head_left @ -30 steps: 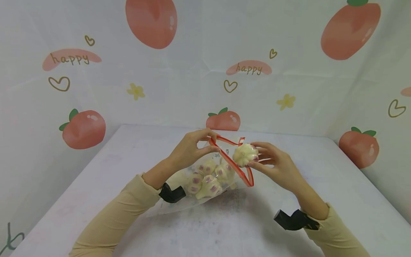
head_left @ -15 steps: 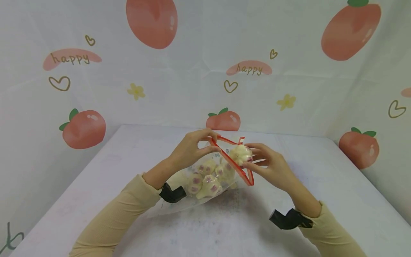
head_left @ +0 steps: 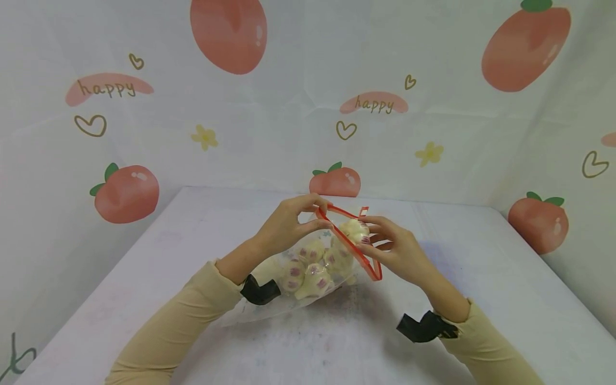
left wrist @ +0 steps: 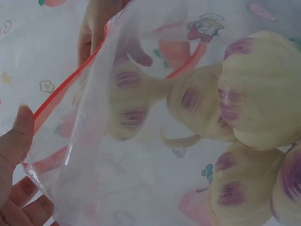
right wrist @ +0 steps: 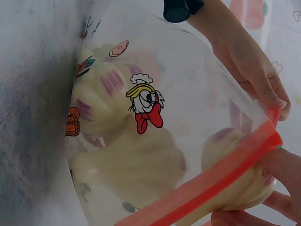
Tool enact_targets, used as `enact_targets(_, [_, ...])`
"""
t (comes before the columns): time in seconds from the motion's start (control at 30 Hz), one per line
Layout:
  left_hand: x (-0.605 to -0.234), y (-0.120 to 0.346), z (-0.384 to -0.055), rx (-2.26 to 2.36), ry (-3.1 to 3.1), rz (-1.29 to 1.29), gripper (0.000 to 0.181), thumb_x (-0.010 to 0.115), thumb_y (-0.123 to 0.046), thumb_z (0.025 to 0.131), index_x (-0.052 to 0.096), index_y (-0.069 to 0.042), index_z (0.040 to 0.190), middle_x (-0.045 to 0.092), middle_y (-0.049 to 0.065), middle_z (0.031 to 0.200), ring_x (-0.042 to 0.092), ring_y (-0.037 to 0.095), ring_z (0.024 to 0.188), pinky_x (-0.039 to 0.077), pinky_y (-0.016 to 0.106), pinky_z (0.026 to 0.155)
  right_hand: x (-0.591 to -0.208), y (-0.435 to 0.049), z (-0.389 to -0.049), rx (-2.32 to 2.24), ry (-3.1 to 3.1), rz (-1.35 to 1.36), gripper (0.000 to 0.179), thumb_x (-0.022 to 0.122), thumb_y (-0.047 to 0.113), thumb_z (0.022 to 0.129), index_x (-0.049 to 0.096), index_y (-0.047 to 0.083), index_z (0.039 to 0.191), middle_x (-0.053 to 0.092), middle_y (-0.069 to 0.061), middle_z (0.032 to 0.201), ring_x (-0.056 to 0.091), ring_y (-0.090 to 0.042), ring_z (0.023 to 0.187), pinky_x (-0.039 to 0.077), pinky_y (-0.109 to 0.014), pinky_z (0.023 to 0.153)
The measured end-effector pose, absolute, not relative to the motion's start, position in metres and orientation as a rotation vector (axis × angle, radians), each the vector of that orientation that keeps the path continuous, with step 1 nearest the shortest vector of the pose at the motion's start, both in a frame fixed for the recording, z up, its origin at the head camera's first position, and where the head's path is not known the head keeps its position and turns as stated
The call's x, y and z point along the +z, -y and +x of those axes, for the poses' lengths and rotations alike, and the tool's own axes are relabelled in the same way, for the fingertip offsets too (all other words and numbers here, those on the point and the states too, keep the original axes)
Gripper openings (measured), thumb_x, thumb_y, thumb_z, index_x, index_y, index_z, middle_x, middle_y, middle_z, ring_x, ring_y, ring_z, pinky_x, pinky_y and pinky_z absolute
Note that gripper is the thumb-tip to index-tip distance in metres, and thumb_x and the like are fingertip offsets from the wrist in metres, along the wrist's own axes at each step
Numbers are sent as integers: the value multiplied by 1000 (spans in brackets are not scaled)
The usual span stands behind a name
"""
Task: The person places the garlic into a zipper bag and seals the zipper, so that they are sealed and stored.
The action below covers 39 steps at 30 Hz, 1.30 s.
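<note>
A clear zip bag (right wrist: 188, 75) with a red zip edge and printed cartoon figures lies tilted on the table, its mouth spread toward the right. My left hand (head_left: 291, 222) pinches the red edge at the upper corner between thumb and fingers. Inside the bag sit several garlic bulbs (head_left: 315, 280), cream with purple streaks. My right hand (head_left: 397, 248) grips another garlic bulb (head_left: 353, 231) by its right side, in the bag's mouth. In the right wrist view this bulb (right wrist: 223, 146) shows partly through the plastic, behind the red edge, with fingertips around its outer end.
A white table (head_left: 308, 347) with faint smudges spreads under the bag. Behind it hangs a white backdrop (head_left: 269, 117) printed with red fruit, hearts and flowers. A black wrist mount (head_left: 260, 290) sits on the left wrist and another (head_left: 425, 327) on the right.
My right hand has moved left with its garlic bulb, from just outside the bag's mouth to within it. The left hand keeps its hold on the edge, nearly still.
</note>
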<state>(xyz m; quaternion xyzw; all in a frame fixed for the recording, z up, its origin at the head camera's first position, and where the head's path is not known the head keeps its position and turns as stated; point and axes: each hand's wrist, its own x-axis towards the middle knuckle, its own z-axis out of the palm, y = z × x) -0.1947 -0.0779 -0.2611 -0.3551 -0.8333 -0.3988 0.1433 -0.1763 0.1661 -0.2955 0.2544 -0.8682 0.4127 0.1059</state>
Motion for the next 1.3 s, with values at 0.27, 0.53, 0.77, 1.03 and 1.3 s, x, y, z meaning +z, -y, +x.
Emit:
enact_targets(0.27, [-261,76,-195,-1136,2388,-1014,24,73,-21,79,57,-11,94,65,3,98,64,24,104,51,41,92,-297,-162,-178,1182,2605,731,46,70,6,81,54,9,125,68,-21,104,68,-20,77,53,-21,63])
enact_targets(0.53, [-261,73,-196,-1136,2364,-1020,23,73,-19,79,57,-9,93,66,4,96,65,22,103,51,39,93,-299,-159,-180,1178,2658,706,45,69,5,83,54,8,125,67,-23,106,68,-20,77,52,-22,62])
enact_targets(0.77, [-260,72,-196,-1141,2347,-1028,23,73,-19,80,58,-10,95,66,3,95,64,21,104,51,37,93,-300,-156,-182,1181,2664,746,46,69,8,83,54,6,127,65,-25,109,70,-23,80,57,-30,67])
enact_targets(1.03, [-261,72,-197,-1153,2333,-1030,22,73,-20,79,58,-10,92,66,3,95,64,19,103,51,35,93,-302,-154,-183,1314,2656,869,46,68,4,83,54,1,127,64,-24,115,71,-28,86,58,-30,71])
enact_targets(1.3, [-263,72,-199,-1151,2320,-1038,20,73,-19,79,59,-10,89,68,5,103,63,19,105,51,34,94,-304,-152,-186,1322,2667,1068,33,63,2,87,60,-2,119,65,-21,113,69,-32,95,57,-29,75])
